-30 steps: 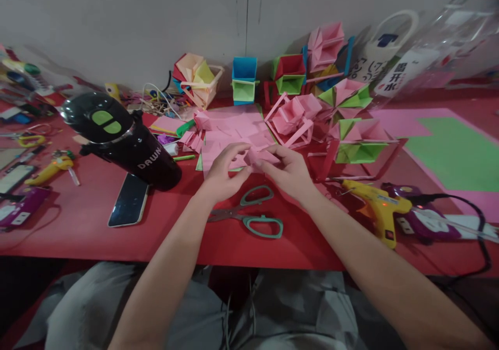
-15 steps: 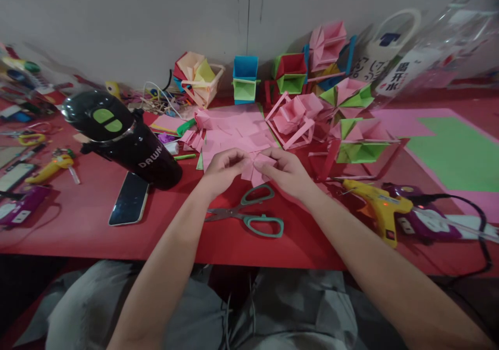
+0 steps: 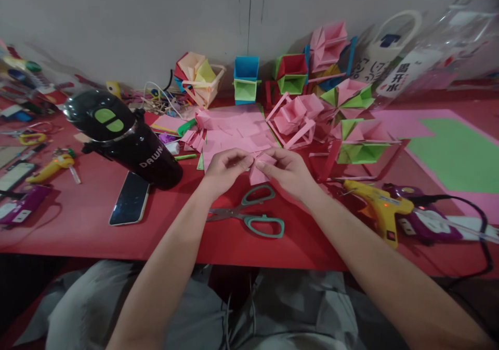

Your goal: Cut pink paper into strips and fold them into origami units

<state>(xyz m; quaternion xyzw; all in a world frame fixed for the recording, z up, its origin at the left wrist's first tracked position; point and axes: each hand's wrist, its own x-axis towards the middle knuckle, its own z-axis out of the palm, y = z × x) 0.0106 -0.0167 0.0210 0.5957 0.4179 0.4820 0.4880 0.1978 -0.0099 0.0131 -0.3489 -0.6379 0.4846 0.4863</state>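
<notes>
Between my two hands is a small piece of folded pink paper [image 3: 260,172], raised a little over the red table. My left hand [image 3: 226,167] pinches its left edge with thumb and fingertips. My right hand [image 3: 287,169] grips its right side, the thumb lying across the front. The fingers hide part of the folds. Just below, green-handled scissors [image 3: 255,219] lie on the table with their blades pointing left. Behind my hands, pink paper sheets [image 3: 234,124] are spread out.
A black bottle [image 3: 132,142] and a phone [image 3: 129,199] are at the left. A yellow glue gun [image 3: 380,210] with a cord lies at the right. Several folded-paper models [image 3: 294,116] line the back by the wall, near a clear plastic bottle [image 3: 421,59]. Green paper [image 3: 460,152] lies far right.
The pink paper has been turned or folded between my fingers; its spread flaps at the left no longer show and it looks narrower. My arms have hardly moved.
</notes>
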